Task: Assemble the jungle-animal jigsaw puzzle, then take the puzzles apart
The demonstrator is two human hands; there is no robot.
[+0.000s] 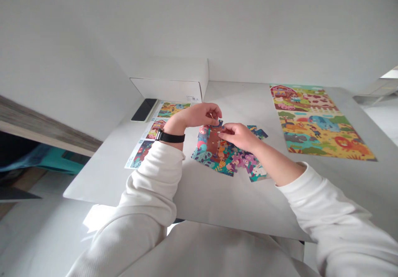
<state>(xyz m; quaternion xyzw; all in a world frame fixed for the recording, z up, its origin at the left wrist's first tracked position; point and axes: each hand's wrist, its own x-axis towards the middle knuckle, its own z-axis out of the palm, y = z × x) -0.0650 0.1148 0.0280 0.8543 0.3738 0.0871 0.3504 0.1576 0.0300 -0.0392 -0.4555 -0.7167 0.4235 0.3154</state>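
Note:
A partly joined colourful jigsaw [224, 154] lies in the middle of the white table [217, 194]. My left hand [199, 115], with a black watch on its wrist, hovers over the jigsaw's top edge, fingers curled in a pinch on a small dark blue puzzle piece [219, 123]. My right hand [238, 136] rests on the jigsaw right beside it, fingers closed and pressing down near that piece. A loose blue piece [258, 132] lies just right of my right hand.
A finished farm-scene puzzle [317, 123] lies at the right of the table. A white box [174, 82] stands at the back, a black phone [144, 110] beside it, and a picture sheet [152, 136] lies at the left. The table's left edge drops to the floor.

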